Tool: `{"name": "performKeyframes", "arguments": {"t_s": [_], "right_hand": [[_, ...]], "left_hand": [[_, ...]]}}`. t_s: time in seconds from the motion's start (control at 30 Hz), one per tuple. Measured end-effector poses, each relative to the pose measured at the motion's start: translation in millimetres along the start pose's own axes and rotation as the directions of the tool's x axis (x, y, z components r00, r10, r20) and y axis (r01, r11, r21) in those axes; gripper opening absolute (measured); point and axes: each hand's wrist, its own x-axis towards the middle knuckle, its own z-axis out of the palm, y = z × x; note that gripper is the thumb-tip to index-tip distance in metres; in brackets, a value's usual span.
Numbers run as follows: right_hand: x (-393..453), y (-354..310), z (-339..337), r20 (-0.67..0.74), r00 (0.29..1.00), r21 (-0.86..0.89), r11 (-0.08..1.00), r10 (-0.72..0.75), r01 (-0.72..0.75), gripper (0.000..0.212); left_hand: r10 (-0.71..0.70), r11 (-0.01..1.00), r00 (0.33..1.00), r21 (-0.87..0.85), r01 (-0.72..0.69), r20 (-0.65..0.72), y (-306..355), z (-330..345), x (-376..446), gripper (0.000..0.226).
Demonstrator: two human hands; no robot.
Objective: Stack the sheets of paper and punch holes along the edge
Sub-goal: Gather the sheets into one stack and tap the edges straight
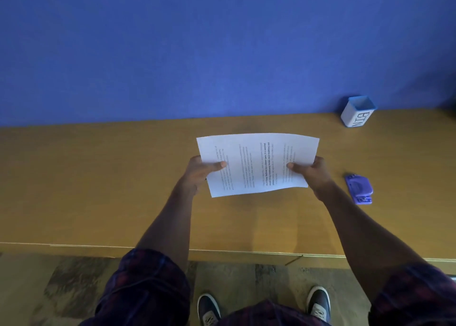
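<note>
A stack of white printed sheets of paper [256,164] is held above the wooden table [98,190], its text running sideways. My left hand [199,172] grips the stack's left edge with the thumb on top. My right hand [311,171] grips the right edge the same way. How many sheets are in the stack cannot be told. A purple hole punch [359,189] lies on the table to the right of my right hand, apart from it.
A small white box with a blue rim, marked BIN [357,112], stands at the table's back right against the blue wall [222,54]. The table's front edge runs just ahead of my shoes on the patterned floor.
</note>
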Motion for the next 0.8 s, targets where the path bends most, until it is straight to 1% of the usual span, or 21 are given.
{"name": "performKeyframes", "arguments": {"t_s": [0.07,0.17,0.23,0.3,0.37,0.43,0.5,0.6,0.67,0.77,0.8], "right_hand": [[-0.1,-2.8,0.1,-0.029,0.999,0.032,0.999,-0.039,0.040,0.025],[-4.7,-1.6,0.6,-0.079,0.993,0.080,0.993,-0.084,0.090,0.026],[-9.8,6.9,1.1,-0.089,0.993,0.049,0.996,-0.075,0.080,0.024],[-15.9,20.2,0.5,-0.086,0.995,-0.013,0.999,-0.052,0.051,0.026],[-20.9,30.1,-0.4,-0.106,0.993,-0.068,0.997,-0.049,0.042,0.029],[-21.9,29.8,0.2,-0.127,0.989,-0.080,0.994,-0.081,0.072,0.027],[-19.8,22.0,1.8,-0.137,0.983,-0.042,0.992,-0.126,0.121,0.023],[-15.2,13.6,1.4,-0.143,0.973,0.052,0.980,-0.181,0.190,0.017],[-12.9,19.2,-1.6,-0.137,0.978,0.022,0.987,-0.154,0.159,0.015],[-13.4,37.4,-4.1,-0.129,0.991,-0.147,0.989,-0.019,0.000,0.013],[-13.5,40.1,-4.1,-0.141,0.990,-0.180,0.983,-0.001,-0.025,0.013]], "left_hand": [[0.014,1.000,1.000,-0.012,-0.015,-0.020,4.0,0.1,-0.6,0.031],[0.072,0.997,0.997,-0.021,-0.072,-0.004,4.7,-3.2,0.4,0.033],[0.083,0.997,0.996,0.002,-0.083,-0.023,-2.1,-0.9,-0.9,0.029],[0.048,0.999,0.997,0.023,-0.046,-0.055,-13.4,3.2,-3.5,0.030],[0.008,0.998,0.999,0.059,-0.006,-0.042,-23.6,6.0,-5.7,0.028],[0.005,0.997,1.000,0.083,-0.002,-0.031,-24.3,5.6,-4.1,0.025],[0.034,0.997,0.999,0.071,-0.032,-0.032,-16.6,3.7,-0.7,0.022],[0.069,0.997,0.997,-0.016,-0.070,-0.035,-4.7,1.6,2.6,0.017],[0.046,0.999,0.998,-0.017,-0.047,-0.045,-7.4,4.1,2.1,0.020],[-0.046,0.995,0.998,0.089,0.049,-0.032,-23.9,9.7,-2.0,0.033],[-0.054,0.993,0.998,0.105,0.058,-0.044,-26.9,11.1,-2.4,0.036]]}}
